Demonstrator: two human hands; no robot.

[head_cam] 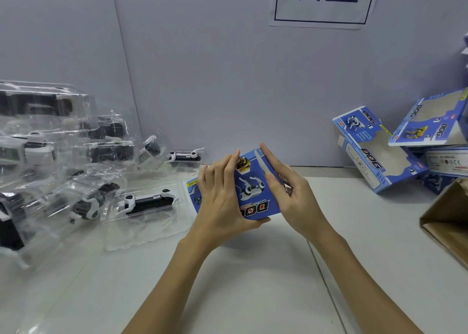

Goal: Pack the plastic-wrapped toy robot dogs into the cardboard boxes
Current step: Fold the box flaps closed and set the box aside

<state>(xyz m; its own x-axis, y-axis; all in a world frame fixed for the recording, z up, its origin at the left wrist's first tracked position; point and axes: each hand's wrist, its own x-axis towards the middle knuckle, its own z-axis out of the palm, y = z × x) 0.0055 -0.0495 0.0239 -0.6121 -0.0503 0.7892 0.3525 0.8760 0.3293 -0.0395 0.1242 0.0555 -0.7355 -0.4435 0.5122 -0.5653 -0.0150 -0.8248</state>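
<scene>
A blue cardboard box (253, 192) printed with a toy dog and "DOG" stands on end at the table's middle. My left hand (217, 199) grips its left side, thumb under the lower edge and fingers up its face. My right hand (288, 189) holds the box's right edge, index finger lying straight along the grey end flap (262, 164). Plastic-wrapped toy robot dogs lie left of the box: the nearest one (147, 202) in a clear tray, another (184, 156) farther back.
A heap of several more wrapped dogs (50, 156) fills the left side. Open blue boxes (374, 151) are stacked at the right against the grey wall. A brown carton (448, 219) juts in at the right edge. White tabletop (253, 283) lies in front.
</scene>
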